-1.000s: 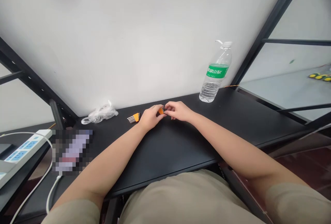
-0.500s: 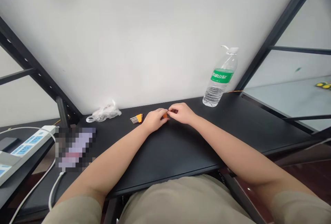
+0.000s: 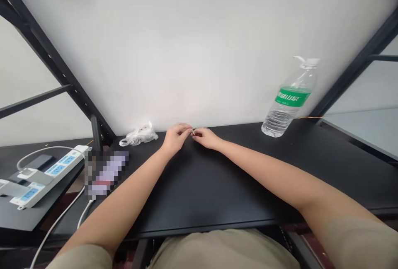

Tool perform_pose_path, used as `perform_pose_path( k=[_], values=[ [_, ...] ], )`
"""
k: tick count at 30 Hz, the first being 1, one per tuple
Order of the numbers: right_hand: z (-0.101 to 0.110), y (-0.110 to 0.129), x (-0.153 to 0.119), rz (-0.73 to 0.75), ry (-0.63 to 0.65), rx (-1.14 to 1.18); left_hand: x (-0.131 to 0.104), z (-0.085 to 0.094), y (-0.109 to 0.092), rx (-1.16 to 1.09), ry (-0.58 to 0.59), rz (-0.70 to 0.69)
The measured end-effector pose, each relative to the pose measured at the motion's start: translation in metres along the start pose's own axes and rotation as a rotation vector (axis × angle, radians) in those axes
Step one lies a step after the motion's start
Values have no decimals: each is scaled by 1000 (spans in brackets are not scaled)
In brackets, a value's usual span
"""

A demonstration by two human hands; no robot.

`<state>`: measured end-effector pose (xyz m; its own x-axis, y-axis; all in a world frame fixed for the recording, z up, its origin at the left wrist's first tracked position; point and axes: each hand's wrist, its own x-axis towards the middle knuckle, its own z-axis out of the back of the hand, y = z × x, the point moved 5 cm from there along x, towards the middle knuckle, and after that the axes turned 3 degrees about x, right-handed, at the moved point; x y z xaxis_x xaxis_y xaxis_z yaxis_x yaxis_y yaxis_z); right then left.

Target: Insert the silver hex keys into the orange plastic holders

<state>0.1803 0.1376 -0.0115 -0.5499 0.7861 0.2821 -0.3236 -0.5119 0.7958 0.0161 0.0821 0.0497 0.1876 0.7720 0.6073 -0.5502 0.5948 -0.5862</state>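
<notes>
In the head view my left hand (image 3: pixel 174 139) is closed, its thumb and fingers pinched together above the back part of the black table (image 3: pixel 205 190). My right hand (image 3: pixel 206 138) faces it, also closed in a pinch. Between the two sets of fingertips shows a sliver of a small whitish thing (image 3: pixel 193 132). It is too small and too covered to name. No orange piece is visible; my left hand may hide it.
A crumpled clear plastic bag (image 3: pixel 141 134) lies left of my hands. A large water bottle (image 3: pixel 289 102) stands at the back right by the wall. At the left are a blurred-out phone (image 3: pixel 109 174), a white cable (image 3: pixel 59 215) and a power strip (image 3: pixel 64 163).
The view has shifted, so the bottle sits further right. My hands' fingertips now meet at a whitish thing. The orange pieces with striped prongs, one beside and one under my left hand, no longer show.
</notes>
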Motion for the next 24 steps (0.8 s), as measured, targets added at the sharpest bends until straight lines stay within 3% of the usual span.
perform_pose_path(
  k=[2, 5, 10, 17, 24],
  values=[
    [-14, 7, 12, 52, 36, -31, -12, 11, 23, 1, -80, 139],
    [-31, 16, 23, 164, 126, -158, -25, 24, 48, 46, -179, 222],
    [-38, 13, 23, 234, 173, -215, -27, 29, 65, 137, -254, 277],
    [-26, 6, 14, 269, 173, -82, -26, 9, 65, 192, -195, 249],
    [-25, 7, 12, 295, 177, -127, -24, 8, 64, 404, -41, 95]
  ],
)
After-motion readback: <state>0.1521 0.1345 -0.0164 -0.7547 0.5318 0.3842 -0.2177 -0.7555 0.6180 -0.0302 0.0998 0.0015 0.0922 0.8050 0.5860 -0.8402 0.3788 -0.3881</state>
